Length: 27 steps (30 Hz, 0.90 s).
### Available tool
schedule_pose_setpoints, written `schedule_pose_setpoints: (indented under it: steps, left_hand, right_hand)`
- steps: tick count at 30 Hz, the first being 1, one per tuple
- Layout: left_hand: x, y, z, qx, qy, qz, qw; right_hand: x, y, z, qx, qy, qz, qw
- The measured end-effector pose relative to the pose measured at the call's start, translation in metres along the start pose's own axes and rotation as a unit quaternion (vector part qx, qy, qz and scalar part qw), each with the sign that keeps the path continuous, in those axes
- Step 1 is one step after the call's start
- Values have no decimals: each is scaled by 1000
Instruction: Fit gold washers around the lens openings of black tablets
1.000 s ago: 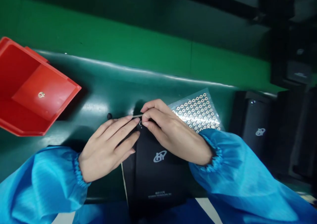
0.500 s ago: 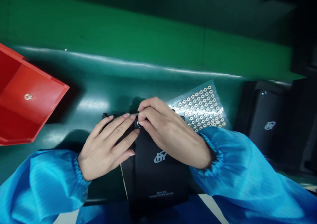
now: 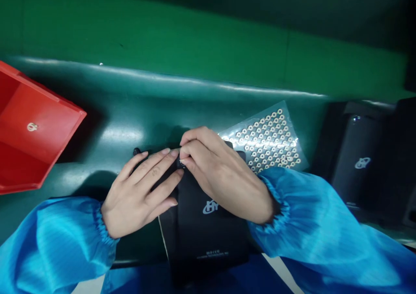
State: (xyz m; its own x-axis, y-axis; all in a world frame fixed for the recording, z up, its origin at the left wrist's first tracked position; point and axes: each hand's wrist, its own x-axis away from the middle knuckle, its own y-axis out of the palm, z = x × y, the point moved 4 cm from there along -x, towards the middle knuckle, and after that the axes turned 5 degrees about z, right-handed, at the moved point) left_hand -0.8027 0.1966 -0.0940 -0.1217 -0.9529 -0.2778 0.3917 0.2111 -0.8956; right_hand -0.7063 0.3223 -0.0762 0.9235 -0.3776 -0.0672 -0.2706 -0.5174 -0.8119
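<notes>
A black tablet-like device point(image 3: 211, 233) with a pale "HY" logo lies back side up in front of me. My left hand point(image 3: 141, 194) rests over its left edge, fingers stretched out and lying flat. My right hand point(image 3: 221, 172) is closed in a pinch at the device's upper left corner, beside a small shiny round part. What the pinched fingertips hold, if anything, is hidden. Just beyond my right hand lies a clear plastic sheet point(image 3: 271, 131) bearing rows of small pale rings.
At left stands a red bin point(image 3: 48, 134) with one small pale piece point(image 3: 32, 127) inside. More black devices point(image 3: 352, 168) with the same logo lie at right. A small dark object point(image 3: 137, 151) is by my left fingertips. Green matting point(image 3: 146, 99) covers the table.
Both hands keep nearly the same place on the device. The camera view has shifted slightly, so the devices at right and the ring sheet appear a little farther right.
</notes>
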Motion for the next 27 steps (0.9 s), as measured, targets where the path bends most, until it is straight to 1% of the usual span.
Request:
schedule_pose_setpoints:
  steps: [2,4,6,8,11,13,15,17,19,20,22,23,25,27]
  left_hand:
    - [-1,-1,0,7,3,6,1000]
    - [-3,-1,0,18,-5,15,1000]
    - [-5,-1,-1,28,-18,18,999]
    - [-7,-1,-2,27,-28,15,999]
    - [-13,0,1,6,-26,-4,1000]
    - [-17,1,6,-22,-29,-18,999]
    - [-20,2,10,-66,-38,-29,997]
    - [-17,2,15,-97,-57,-38,993]
    - [-5,0,19,-84,-87,-37,992]
    - [5,-2,23,-70,-102,-27,992]
    - [29,-6,33,-58,-138,-5,989]
    - [43,-6,39,-57,-161,-5,985]
    - [67,-2,55,-40,-218,-31,975]
    - [83,8,73,10,-271,-56,961]
  right_hand:
    - [1,-3,2,-16,4,19,1000]
    - [6,-9,6,-71,23,41,996]
    - [20,-18,13,-140,57,67,986]
    - [43,-26,19,-171,97,107,975]
    - [86,-32,23,-138,145,181,963]
    - [113,-32,21,-99,173,212,957]
    - [132,-30,17,-58,187,221,955]
    - [145,-28,14,-23,186,211,959]
    - [156,-24,14,0,185,193,964]
    - [163,-22,14,7,189,180,965]
    - [177,-13,16,15,199,148,969]
    - [184,-8,15,15,200,132,971]
    - [195,4,13,8,200,113,973]
    - [201,13,10,-10,207,119,971]
